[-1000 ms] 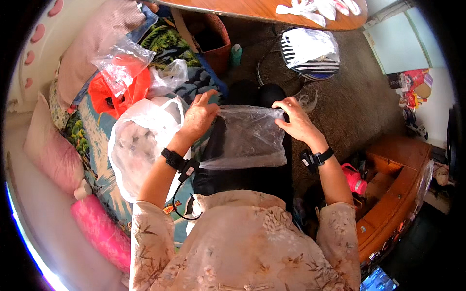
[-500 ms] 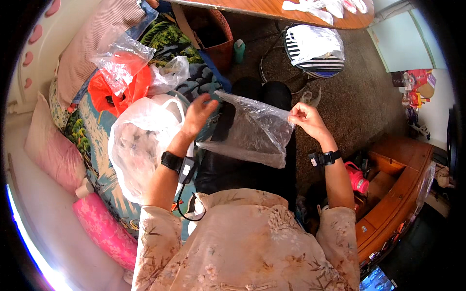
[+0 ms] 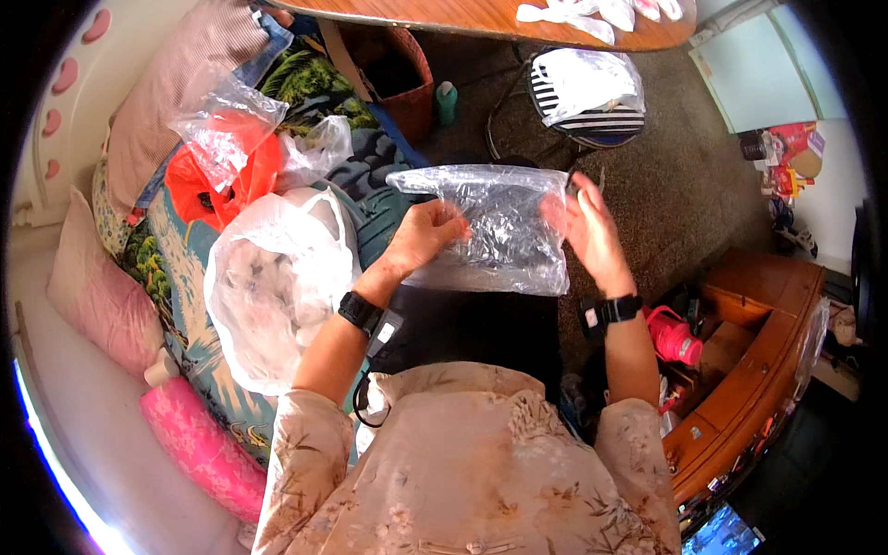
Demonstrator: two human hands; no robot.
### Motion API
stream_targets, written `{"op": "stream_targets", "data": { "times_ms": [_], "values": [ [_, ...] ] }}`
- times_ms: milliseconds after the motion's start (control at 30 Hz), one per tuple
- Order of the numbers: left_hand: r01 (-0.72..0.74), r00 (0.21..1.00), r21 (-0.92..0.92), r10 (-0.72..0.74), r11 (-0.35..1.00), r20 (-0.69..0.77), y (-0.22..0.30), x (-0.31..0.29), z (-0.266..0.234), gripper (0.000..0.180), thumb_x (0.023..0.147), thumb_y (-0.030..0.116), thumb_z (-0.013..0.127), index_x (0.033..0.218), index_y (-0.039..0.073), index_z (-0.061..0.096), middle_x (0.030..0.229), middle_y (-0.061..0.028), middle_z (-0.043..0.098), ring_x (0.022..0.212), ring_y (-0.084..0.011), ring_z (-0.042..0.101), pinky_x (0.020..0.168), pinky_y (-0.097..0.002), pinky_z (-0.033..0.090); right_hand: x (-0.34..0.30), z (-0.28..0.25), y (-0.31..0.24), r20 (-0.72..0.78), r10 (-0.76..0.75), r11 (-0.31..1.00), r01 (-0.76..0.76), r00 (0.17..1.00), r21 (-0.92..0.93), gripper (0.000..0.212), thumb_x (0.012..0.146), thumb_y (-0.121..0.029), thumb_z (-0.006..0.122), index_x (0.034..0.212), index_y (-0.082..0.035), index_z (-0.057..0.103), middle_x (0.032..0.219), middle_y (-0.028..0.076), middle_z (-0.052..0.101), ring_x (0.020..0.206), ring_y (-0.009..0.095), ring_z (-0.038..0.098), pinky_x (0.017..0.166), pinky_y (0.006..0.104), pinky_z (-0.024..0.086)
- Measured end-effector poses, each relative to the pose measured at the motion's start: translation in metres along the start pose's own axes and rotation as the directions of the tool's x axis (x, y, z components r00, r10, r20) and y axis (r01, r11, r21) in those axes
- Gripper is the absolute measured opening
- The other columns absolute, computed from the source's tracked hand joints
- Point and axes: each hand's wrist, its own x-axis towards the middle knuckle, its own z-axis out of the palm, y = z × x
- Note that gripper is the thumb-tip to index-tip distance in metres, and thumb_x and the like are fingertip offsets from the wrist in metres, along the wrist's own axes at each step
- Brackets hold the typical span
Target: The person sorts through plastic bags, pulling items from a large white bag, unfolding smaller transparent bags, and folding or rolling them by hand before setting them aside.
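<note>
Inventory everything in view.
clear bag: 1, transparent, centre
bed cover: 1, bluish, left
large bag: 1, white, on bed cover
red bag: 1, red, beyond large bag
small clear bags: 2+, transparent, by red bag
cushions: 2, pinkish, left
roll: 1, pink, lower left
table: 1, brown, top
limp items: several, white, on table
stool: 1, black/white, upper right
stool bag: 1, white, on stool
bin: 1, reddish, upper centre
bottle: 1, green, beside bin
wooden cabinet: 1, brown, lower right
container: 1, pink, right
wristbands: 2, black, wrists
shirt: 1, beige, bottom
left hand: 1, bare, pinching clear bag
right hand: 1, bare, at its right
</note>
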Motion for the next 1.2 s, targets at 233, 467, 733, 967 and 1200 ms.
{"op": "stream_targets", "data": {
  "times_ms": [233, 467, 733, 967, 1200],
  "values": [
    [-0.070, 0.984, -0.084, 0.055, 0.994, -0.167, -0.007, -0.001, -0.010, 0.013, 0.095, 0.008, 0.067, 0.101, -0.001, 0.060, 0.080, -0.0040, 0.068, 0.068, -0.0099, 0.061, 0.065, -0.0228, 0.049, -0.023, 0.004, 0.022, 0.006, -0.254, 0.874, 0.232, 0.967, -0.426, 0.034, 0.098, -0.005, 0.060, 0.128, -0.006, 0.044, 0.091, 0.010, 0.068, 0.074, 0.014, 0.066, 0.065, 0.0272, 0.054],
    [-0.270, 0.900, -0.072, 0.225, 0.960, -0.374, 0.032, -0.026, 0.004, 0.066, 0.084, -0.005, 0.072, 0.141, 0.007, 0.040, 0.082, -0.0036, 0.064, 0.079, -0.0116, 0.062, 0.073, -0.0260, 0.052, -0.035, 0.031, 0.014, 0.116, -0.297, 0.813, 0.315, 0.948, -0.490, 0.028, 0.089, -0.003, 0.069, 0.117, -0.004, 0.062, 0.092, 0.004, 0.062, 0.078, 0.012, 0.061, 0.070, 0.0284, 0.053],
    [-0.237, 0.830, 0.677, 0.508, 0.697, -0.233, 0.045, -0.047, -0.009, 0.022, 0.075, 0.003, 0.077, 0.095, 0.001, 0.069, 0.088, -0.0088, 0.066, 0.082, -0.0266, 0.065, 0.074, -0.0351, 0.051, -0.043, 0.038, -0.003, 0.412, -0.358, 0.122, 0.479, 0.838, -0.869, 0.024, 0.079, 0.005, 0.073, 0.098, -0.001, 0.060, 0.099, 0.004, 0.062, 0.088, 0.015, 0.059, 0.077, 0.0313, 0.050],
    [-0.156, 0.939, 0.511, 0.288, 0.845, -0.190, 0.087, -0.059, -0.019, 0.012, 0.087, 0.005, 0.067, 0.095, 0.000, 0.062, 0.089, -0.0125, 0.069, 0.081, -0.0261, 0.066, 0.073, -0.0346, 0.050, -0.045, 0.042, 0.001, 0.238, -0.094, 0.716, 0.232, 0.967, -0.659, 0.015, 0.094, -0.005, 0.064, 0.106, -0.001, 0.056, 0.098, 0.005, 0.065, 0.088, 0.010, 0.064, 0.073, 0.0265, 0.052],
    [-0.339, 0.930, 0.000, 0.335, 0.941, -0.153, 0.071, -0.061, -0.020, 0.006, 0.093, 0.002, 0.058, 0.097, 0.002, 0.063, 0.083, -0.0004, 0.061, 0.081, -0.0078, 0.056, 0.075, -0.0254, 0.046, -0.053, 0.040, 0.001, 0.201, -0.075, 0.976, 0.114, 0.977, -0.186, 0.014, 0.100, -0.005, 0.049, 0.098, -0.002, 0.063, 0.078, 0.005, 0.061, 0.056, 0.012, 0.058, 0.046, 0.0266, 0.051]
  ]
}}
